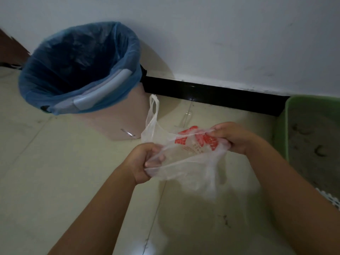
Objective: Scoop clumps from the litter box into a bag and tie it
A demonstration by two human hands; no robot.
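Both hands up front, over the floor point(55, 172), w/ a thin clear plastic bag point(185, 162) stretched between them. Left hand point(145, 162) pinches one edge of the bag's mouth, fingers curled into the film. Right hand point(231, 137) grips the opposite edge, fingers curled round bunched plastic near the red print. One bag handle point(153, 107) sticks up loose on the left side; the bottom of the bag hangs blurred below the hands.

Around: pink bin point(117, 118) w/ a blue liner point(79, 63) folded over its rim and a pale handle lying across the front, stands at upper left, just behind the bag's loose handle. Green litter box point(288, 126) at the right edge, partly cut off by the frame, grey litter inside w/ a few dark curved marks; it sits just beside the right forearm. A white perforated bit point(331, 199) shows at the box's near edge, too cropped to tell what it is.

Floor is pale glossy tile, some dark specks near the bottom. White wall point(220, 34) behind, black skirting point(211, 92) along its base, a brown strip at far left.
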